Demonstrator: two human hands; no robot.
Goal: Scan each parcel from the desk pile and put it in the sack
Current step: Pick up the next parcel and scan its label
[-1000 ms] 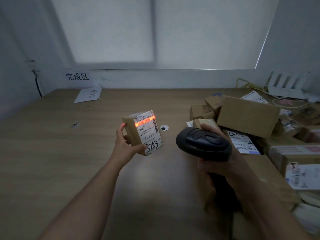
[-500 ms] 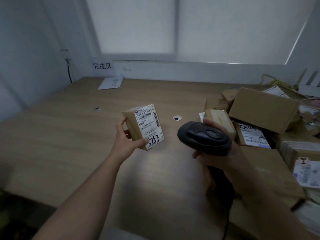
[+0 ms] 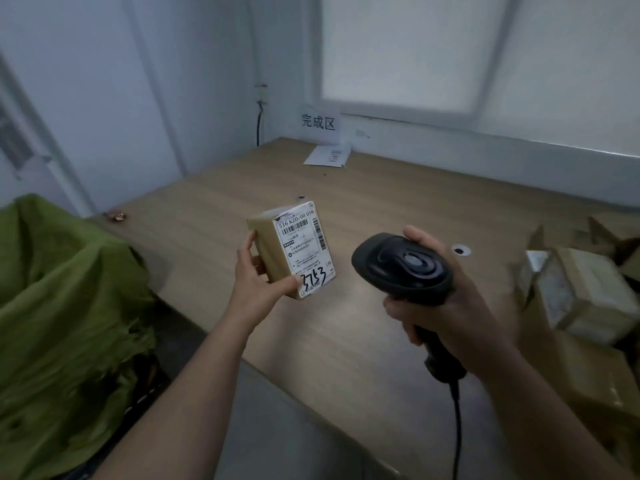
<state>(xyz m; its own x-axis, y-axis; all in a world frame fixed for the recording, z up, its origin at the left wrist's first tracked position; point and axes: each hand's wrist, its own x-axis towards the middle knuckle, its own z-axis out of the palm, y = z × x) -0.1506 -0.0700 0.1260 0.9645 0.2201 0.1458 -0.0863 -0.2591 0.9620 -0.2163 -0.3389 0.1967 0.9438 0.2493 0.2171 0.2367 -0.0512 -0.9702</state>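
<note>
My left hand (image 3: 254, 284) grips a small brown cardboard parcel (image 3: 273, 249) upright above the desk, its white barcode label with handwritten digits facing me. My right hand (image 3: 440, 299) holds a black handheld scanner (image 3: 403, 268) by its handle, head pointed toward the parcel, a hand's width to its right. The scanner's black cable hangs down below my wrist. A green sack (image 3: 65, 327) stands open-topped beside the desk's left end, below and left of the parcel. Several more brown parcels (image 3: 581, 292) lie piled at the desk's right edge, blurred.
The wooden desk (image 3: 363, 209) runs to the wall under a window. A white sheet of paper (image 3: 327, 156) lies at the back near a wall sign (image 3: 318, 123). A cable hole (image 3: 460, 251) sits right of the scanner. A small object (image 3: 117, 215) rests on the desk's left corner.
The red scan line on the label has gone out. My view has swung left, bringing the green sack into sight; the parcel and scanner stay in my hands, shifted rightward in view.
</note>
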